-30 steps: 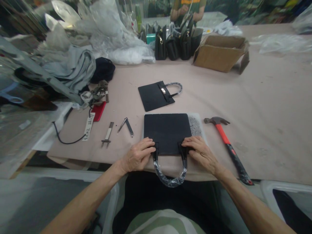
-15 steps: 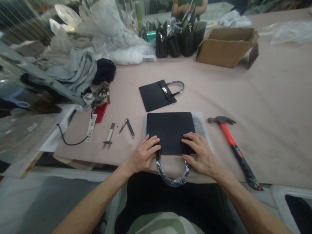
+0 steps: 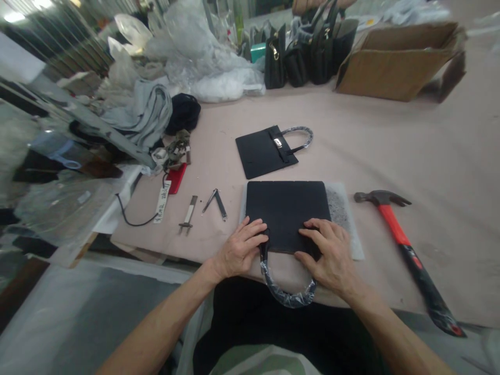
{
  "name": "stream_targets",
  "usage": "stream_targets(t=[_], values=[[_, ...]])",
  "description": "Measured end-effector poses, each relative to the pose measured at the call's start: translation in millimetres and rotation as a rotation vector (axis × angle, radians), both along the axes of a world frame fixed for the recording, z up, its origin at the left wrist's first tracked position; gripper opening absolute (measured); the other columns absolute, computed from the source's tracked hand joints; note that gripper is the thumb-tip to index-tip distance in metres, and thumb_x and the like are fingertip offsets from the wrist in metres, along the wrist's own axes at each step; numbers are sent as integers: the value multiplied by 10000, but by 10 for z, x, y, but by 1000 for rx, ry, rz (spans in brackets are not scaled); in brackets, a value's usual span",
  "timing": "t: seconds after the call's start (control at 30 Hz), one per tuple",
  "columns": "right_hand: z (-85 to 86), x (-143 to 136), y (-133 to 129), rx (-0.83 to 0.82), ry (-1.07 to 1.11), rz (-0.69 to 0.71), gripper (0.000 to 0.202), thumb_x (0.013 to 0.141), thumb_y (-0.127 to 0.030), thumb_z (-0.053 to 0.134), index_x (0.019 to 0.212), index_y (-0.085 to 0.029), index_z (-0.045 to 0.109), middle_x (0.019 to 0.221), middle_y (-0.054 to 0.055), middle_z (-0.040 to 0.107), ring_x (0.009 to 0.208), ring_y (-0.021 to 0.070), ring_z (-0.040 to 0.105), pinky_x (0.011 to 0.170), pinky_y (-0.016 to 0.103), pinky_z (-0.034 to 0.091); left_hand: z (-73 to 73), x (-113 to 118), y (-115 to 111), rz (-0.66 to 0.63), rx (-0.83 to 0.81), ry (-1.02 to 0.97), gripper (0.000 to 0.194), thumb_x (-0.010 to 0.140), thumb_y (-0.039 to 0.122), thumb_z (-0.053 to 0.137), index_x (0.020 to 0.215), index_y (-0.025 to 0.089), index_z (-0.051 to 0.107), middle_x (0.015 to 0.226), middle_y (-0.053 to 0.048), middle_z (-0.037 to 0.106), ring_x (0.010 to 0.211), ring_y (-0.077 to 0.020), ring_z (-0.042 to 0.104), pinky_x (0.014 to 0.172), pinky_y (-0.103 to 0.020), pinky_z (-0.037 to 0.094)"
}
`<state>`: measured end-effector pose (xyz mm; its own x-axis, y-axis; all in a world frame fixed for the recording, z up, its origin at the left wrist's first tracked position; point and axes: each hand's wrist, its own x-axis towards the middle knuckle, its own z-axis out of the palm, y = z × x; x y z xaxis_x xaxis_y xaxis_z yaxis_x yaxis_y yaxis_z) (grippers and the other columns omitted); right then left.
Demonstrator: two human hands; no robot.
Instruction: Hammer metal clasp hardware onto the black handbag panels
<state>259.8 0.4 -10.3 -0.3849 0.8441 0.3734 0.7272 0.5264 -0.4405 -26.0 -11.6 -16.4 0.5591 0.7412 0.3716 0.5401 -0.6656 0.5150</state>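
Observation:
A black handbag panel (image 3: 287,208) lies flat at the table's near edge, over a pale speckled slab (image 3: 340,209). Its looped handle (image 3: 287,298), wrapped in clear film, points toward my body and hangs past the edge. My left hand (image 3: 241,247) is closed at the handle's left end, fingers together over the panel's lower left corner. On the lower right part, my right hand (image 3: 328,252) holds the other handle end, its fingers bent on top and thumb at the near edge. That handle end is mostly covered by the hand.
A claw hammer (image 3: 398,237) lies at right. Beyond the panel is another black bag panel (image 3: 260,153) with handle and metal clasp. Nail clippers (image 3: 220,204) and a small metal tool (image 3: 189,214) lie left. Behind stand black handbags (image 3: 275,62) and a cardboard box (image 3: 390,67).
The camera view has shifted, so the table things appear farther right. My right hand's fingers have bent more over the panel; my left hand keeps its place at the handle end.

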Motion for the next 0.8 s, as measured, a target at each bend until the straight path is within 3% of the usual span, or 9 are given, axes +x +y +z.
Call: stream_targets(t=[0.07, 0.13, 0.2, 0.3, 0.4, 0.53, 0.73, 0.8], values=[[-21, 17, 25, 23, 1, 6, 329, 837, -373, 691, 1130, -233, 641, 1243, 123, 624, 1153, 366, 555, 962, 564, 405, 49, 1, -16, 22, -58, -34, 382, 911, 101, 487, 1259, 187, 619, 1409, -156, 625, 1428, -270, 503, 1221, -585, 355], [-52, 28, 60, 56, -7, 14, 321, 858, -405, 664, 1129, -234, 633, 1229, 127, 629, 1123, 375, 565, 921, 565, 417, 94, -28, 11, 147, -102, -82, 342, 933, 127, 469, 1231, 184, 627, 1331, -153, 670, 1346, -254, 576, 1163, -518, 447], [-85, 33, 91, 90, -13, 21, 314, 879, -436, 632, 1121, -237, 625, 1217, 131, 632, 1092, 381, 571, 887, 568, 423, 138, -109, 107, 412, -113, -90, 284, 952, 159, 457, 1158, 169, 653, 1180, -152, 721, 1178, -243, 666, 1032, -441, 542], [-118, 38, 112, 119, -17, 27, 311, 896, -462, 600, 1115, -242, 619, 1204, 134, 634, 1079, 383, 573, 881, 574, 422, 227, -318, 370, 841, -190, 49, 200, 941, 245, 530, 1012, 160, 697, 999, -136, 743, 944, -250, 708, 880, -398, 562], [-130, 43, 115, 112, -23, 28, 309, 894, -459, 603, 1122, -251, 617, 1209, 127, 635, 1099, 381, 572, 894, 569, 419, 325, -518, 668, 1059, -398, 249, 250, 910, 384, 601, 907, 167, 725, 938, -146, 763, 924, -285, 723, 852, -392, 536], [-120, 37, 116, 99, -21, 21, 320, 881, -461, 618, 1124, -252, 613, 1208, 124, 636, 1099, 380, 574, 895, 570, 419, 389, -576, 931, 1064, -614, 439, 373, 824, 530, 665, 779, 168, 738, 880, -186, 774, 969, -322, 737, 805, -356, 529], [-47, 6, 64, 48, -49, 18, 346, 866, -421, 661, 1149, -236, 588, 1237, 131, 615, 1153, 372, 553, 950, 562, 405, 344, -534, 1053, 1033, -677, 449, 90, 697, 239, 696, 642, 168, 700, 722, -172, 739, 900, -346, 745, 775, -374, 549], [-28, -3, 41, 21, -46, 13, 366, 854, -410, 687, 1156, -231, 582, 1243, 127, 611, 1166, 363, 543, 974, 558, 393, 331, -581, 1053, 1019, -769, 251, 110, 641, 181, 716, 561, 177, 641, 599, -132, 680, 856, -356, 742, 767, -393, 564]])
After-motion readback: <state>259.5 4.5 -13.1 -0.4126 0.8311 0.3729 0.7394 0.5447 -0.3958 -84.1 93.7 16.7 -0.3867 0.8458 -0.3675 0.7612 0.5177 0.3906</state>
